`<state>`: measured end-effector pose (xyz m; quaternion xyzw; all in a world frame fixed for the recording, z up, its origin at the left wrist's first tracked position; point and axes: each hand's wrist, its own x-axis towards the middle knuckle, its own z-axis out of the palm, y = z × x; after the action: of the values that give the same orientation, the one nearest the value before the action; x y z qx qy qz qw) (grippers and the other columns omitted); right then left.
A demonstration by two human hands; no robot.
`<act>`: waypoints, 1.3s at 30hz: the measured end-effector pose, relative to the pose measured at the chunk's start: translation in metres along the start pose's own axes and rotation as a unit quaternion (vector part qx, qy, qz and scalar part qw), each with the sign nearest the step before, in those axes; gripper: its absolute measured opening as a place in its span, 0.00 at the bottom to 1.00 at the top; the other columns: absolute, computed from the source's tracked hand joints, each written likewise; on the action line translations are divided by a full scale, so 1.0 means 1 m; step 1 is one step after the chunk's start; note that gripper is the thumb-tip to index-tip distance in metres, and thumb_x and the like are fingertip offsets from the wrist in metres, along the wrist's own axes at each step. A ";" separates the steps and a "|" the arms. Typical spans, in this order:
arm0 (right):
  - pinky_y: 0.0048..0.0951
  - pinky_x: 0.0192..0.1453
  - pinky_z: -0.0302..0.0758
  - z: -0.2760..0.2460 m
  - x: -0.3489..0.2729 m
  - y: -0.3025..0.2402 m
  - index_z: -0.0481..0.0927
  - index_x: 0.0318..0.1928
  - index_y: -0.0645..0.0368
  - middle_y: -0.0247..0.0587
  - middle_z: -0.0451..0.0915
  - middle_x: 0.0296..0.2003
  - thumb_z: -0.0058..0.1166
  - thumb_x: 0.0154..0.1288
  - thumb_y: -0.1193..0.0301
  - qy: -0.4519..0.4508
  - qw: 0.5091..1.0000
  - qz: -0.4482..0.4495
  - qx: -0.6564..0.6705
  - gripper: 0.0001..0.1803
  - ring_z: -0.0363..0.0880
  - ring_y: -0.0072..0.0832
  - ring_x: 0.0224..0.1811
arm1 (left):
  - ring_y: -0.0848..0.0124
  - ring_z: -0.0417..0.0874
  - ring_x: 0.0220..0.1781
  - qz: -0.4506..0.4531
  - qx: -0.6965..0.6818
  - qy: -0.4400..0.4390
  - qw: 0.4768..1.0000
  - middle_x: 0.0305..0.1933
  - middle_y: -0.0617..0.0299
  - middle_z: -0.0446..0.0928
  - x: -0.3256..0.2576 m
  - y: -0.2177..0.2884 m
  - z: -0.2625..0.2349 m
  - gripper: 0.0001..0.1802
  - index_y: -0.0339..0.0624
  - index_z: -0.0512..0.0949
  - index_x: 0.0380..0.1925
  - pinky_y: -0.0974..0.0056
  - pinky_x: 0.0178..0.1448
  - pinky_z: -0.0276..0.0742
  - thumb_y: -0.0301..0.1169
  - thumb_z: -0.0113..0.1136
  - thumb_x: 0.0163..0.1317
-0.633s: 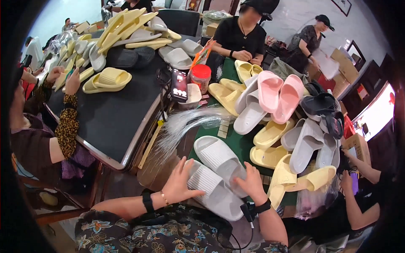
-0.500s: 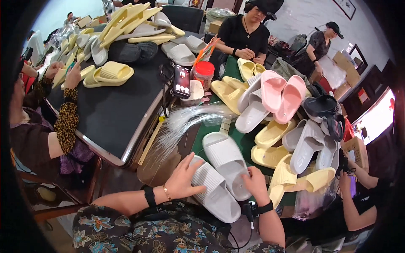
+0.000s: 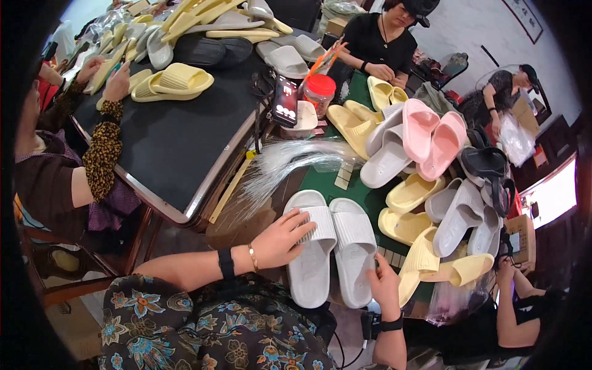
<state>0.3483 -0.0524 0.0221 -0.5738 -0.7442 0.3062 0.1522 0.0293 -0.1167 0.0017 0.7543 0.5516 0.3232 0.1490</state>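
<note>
Two light grey slide slippers with ribbed straps are side by side in front of me, toes pointing away. My left hand (image 3: 279, 242) grips the left slipper (image 3: 310, 271) from its outer side, fingers lying over the strap; its thumb is hidden. At the outer edge of the right slipper (image 3: 356, 271), my right hand (image 3: 385, 285) holds on near the heel half, thumb up along the rim. A bundle of thin clear plastic strands (image 3: 296, 157) lies just beyond the pair, on the table's near left part.
Pink slippers (image 3: 425, 129), grey slippers (image 3: 459, 219) and yellow slippers (image 3: 422, 262) pile up on the green table (image 3: 327, 179) at right. A phone (image 3: 285, 102) leans by a red-lidded jar (image 3: 319, 92). Left, a co-worker's hand (image 3: 116, 83) is at a black table (image 3: 166, 142); other people sit around.
The grey slippers have turned from slanting to nearly upright in view and now sit evenly side by side. My left hand has moved up onto the left strap; my right hand has shifted slightly down.
</note>
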 end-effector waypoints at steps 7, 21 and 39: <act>0.36 0.36 0.76 0.022 -0.017 -0.020 0.69 0.61 0.64 0.48 0.79 0.27 0.60 0.55 0.69 -0.031 0.999 -0.024 -0.022 0.32 0.80 0.40 0.29 | 0.49 0.68 0.65 0.054 0.013 -0.016 0.998 0.62 0.48 0.69 0.021 -0.030 -0.019 0.28 0.41 0.70 0.59 0.54 0.68 0.66 0.31 0.63 0.56; 0.40 0.48 0.76 -0.007 -0.015 -0.049 0.76 0.57 0.57 0.53 0.82 0.40 0.56 0.62 0.60 -0.035 0.997 -0.053 -0.036 0.24 0.81 0.41 0.41 | 0.57 0.86 0.37 -0.282 0.302 -0.059 0.909 0.35 0.49 0.83 0.059 -0.083 -0.054 0.08 0.42 0.84 0.30 0.56 0.39 0.83 0.27 0.55 0.56; 0.32 0.41 0.75 -0.009 0.016 -0.065 0.78 0.50 0.65 0.49 0.81 0.31 0.54 0.64 0.71 0.094 0.967 -0.236 0.007 0.15 0.78 0.35 0.31 | 0.45 0.80 0.32 -0.175 0.121 0.412 0.886 0.28 0.45 0.77 0.091 -0.026 -0.173 0.05 0.40 0.71 0.31 0.47 0.35 0.76 0.29 0.52 0.62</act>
<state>0.2990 -0.0453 0.0679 -0.4070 -0.8387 0.2117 0.2935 -0.0858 -0.0457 0.1457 0.4569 0.7212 0.5044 -0.1295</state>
